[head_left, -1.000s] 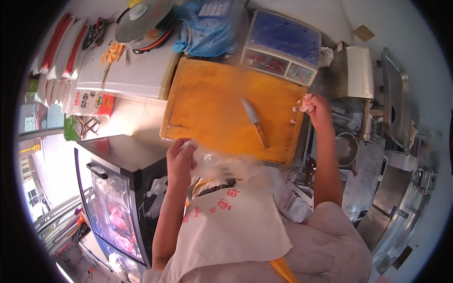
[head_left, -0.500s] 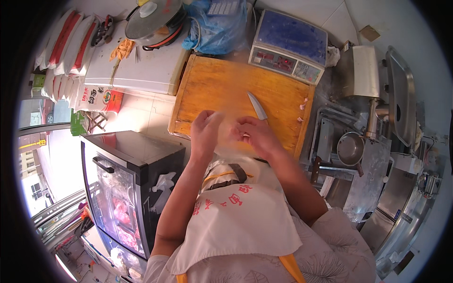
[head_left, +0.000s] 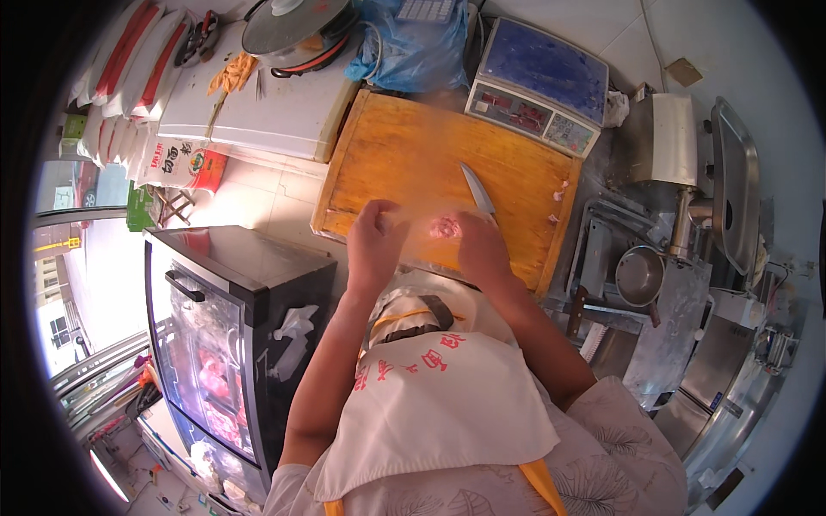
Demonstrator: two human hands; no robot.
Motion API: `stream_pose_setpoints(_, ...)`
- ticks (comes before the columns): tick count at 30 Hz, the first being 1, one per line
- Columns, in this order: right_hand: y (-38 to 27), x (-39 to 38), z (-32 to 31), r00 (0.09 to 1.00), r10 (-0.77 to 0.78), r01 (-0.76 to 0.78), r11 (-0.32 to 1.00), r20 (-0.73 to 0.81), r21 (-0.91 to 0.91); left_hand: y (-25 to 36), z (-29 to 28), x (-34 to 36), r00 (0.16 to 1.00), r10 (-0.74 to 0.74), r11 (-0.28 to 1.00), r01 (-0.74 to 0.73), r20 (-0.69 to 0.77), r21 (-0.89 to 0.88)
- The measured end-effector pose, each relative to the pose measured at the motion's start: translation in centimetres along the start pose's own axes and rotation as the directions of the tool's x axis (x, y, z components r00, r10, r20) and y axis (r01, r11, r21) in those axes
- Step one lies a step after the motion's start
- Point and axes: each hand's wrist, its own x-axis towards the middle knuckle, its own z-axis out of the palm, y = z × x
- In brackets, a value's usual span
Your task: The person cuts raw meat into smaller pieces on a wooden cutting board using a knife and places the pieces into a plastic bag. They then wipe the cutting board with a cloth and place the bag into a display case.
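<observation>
Both hands are over the near part of a wooden cutting board (head_left: 379, 146). My left hand (head_left: 376, 243) has its fingers curled inward; a haze in front of them hides whatever they hold. At the fingertips of my right hand (head_left: 482, 243) is a small pink lump that looks like raw meat (head_left: 446, 228), and those fingers are closed against it. Just beyond the right hand lies a kitchen knife (head_left: 476, 187), blade pointing away, its handle end hidden by the hand. Small pink scraps (head_left: 559, 191) stick to the board's right edge.
A blue-topped weighing scale (head_left: 542, 73) and a blue plastic bag (head_left: 413, 52) border the board's far side. Leftward are a lidded pot (head_left: 297, 39) and a glass-door cabinet (head_left: 206, 344). A saucepan (head_left: 639, 273) and metal machine (head_left: 658, 142) stand right.
The pink lump has come into plainer sight beside my right fingers, and the right hand has turned slightly. My left hand stays nearly in place. The whole view has shifted a little.
</observation>
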Motion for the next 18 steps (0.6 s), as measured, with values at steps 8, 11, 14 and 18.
stream_pose_setpoints(8,0.0,-1.6,-2.5,0.987,-0.064,0.083,0.988,-0.147,0.132,0.0,0.1,-0.5,1.0,-0.029,0.998,0.03,0.003,-0.049)
stream_pose_setpoints(11,0.7,-1.7,-3.4,0.991,-0.071,0.08,0.994,-0.112,0.075,-0.1,0.3,-0.5,0.999,-0.039,0.996,0.04,0.019,-0.079)
stream_pose_setpoints(14,0.4,-1.4,-3.6,0.991,-0.095,0.11,0.978,-0.094,0.176,-0.2,0.7,-0.6,0.999,-0.043,0.993,0.046,0.031,-0.107)
stream_pose_setpoints(18,-2.3,-1.3,-4.6,0.999,-0.009,-0.009,0.849,0.032,0.528,-0.2,0.9,-0.8,0.998,-0.052,0.988,0.055,0.025,-0.141)
